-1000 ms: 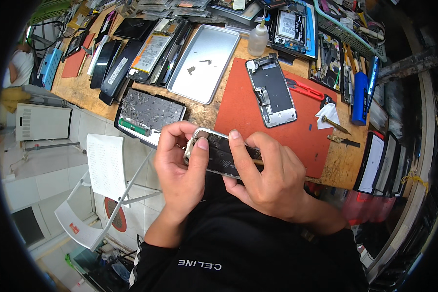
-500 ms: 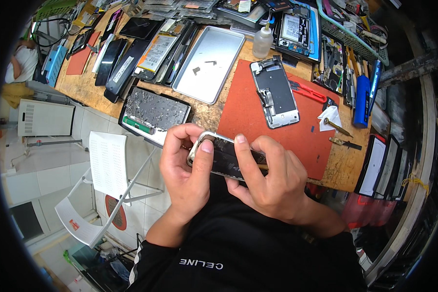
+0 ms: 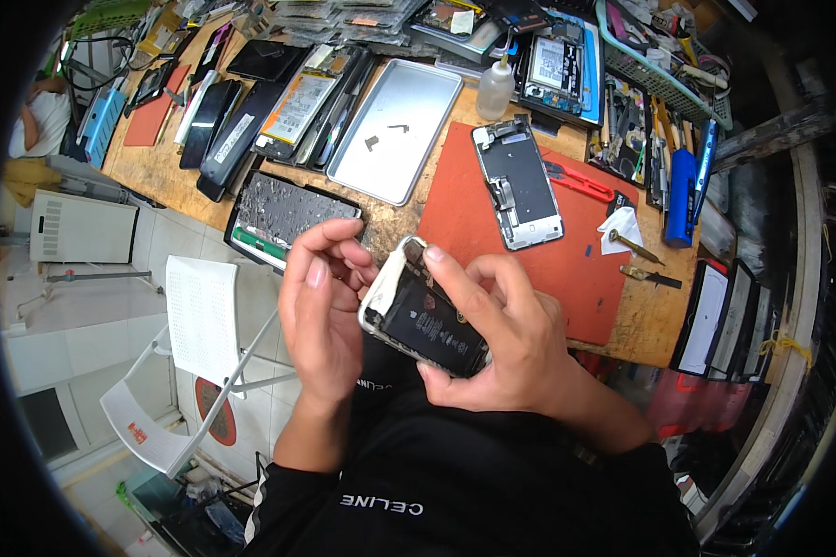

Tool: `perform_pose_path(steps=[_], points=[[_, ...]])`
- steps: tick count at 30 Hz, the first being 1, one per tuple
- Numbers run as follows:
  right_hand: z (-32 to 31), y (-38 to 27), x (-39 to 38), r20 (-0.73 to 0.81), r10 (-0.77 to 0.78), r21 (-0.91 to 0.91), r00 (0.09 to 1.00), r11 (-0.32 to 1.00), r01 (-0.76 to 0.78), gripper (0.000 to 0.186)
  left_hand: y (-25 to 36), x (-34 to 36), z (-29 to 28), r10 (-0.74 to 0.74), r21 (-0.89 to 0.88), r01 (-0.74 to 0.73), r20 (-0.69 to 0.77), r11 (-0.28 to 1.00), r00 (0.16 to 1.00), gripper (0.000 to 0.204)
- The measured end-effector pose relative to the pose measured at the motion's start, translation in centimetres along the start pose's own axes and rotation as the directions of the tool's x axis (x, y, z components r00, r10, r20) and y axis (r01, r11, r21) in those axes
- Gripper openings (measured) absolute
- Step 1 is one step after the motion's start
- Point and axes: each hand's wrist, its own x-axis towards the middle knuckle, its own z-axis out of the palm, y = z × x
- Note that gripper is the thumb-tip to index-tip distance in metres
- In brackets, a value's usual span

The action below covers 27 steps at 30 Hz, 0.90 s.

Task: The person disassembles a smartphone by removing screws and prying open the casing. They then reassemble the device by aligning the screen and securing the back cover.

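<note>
We hold an opened smartphone (image 3: 429, 325) near the red mat (image 3: 448, 206).
Our right hand (image 3: 509, 342) pinches it by the edges; our left hand (image 3: 321, 316), loosely spread, is just beside the white strip (image 3: 386, 284) at the phone's left end.

Opened phone body (image 3: 420, 309), silver-rimmed, black battery (image 3: 434, 334) exposed, slanted between hands (image 3: 511, 336).

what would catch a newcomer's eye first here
Probably the opened phone in the right hand, low in the middle, with the left hand spread beside it. Then the red mat beyond, where a loose phone screen lies, and the shiny tray left of it, holding small dark pieces.
</note>
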Motion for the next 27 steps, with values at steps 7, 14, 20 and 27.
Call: perform_pose_path(steps=[7, 14, 20, 27], points=[[-0.3, 2.4, 0.4, 0.426, 0.169, 0.821, 0.889, 0.339, -0.458, 0.109, -1.0, 0.7, 0.0, -0.100, 0.105, 0.088, 0.107, 0.991, 0.989, 0.030], [0.4, 3.6, -0.5, 0.511, 0.086, 0.837, 0.855, -0.274, -0.473, 0.110, -0.8, 0.8, 0.7, -0.175, -0.025, 0.181, 0.154, 0.983, 0.972, 0.026], [2.1, 4.7, -0.8, 0.411, -0.059, 0.807, 0.910, -0.441, -0.393, 0.107, -0.4, 0.7, 0.8, -0.157, -0.033, 0.163, 0.141, 0.986, 0.977, 0.024], [3.1, 5.4, -1.4, 0.386, -0.086, 0.767, 0.919, -0.523, -0.371, 0.108, -0.3, 0.6, 1.2, -0.206, -0.065, 0.216, 0.126, 0.974, 0.970, 0.023]])
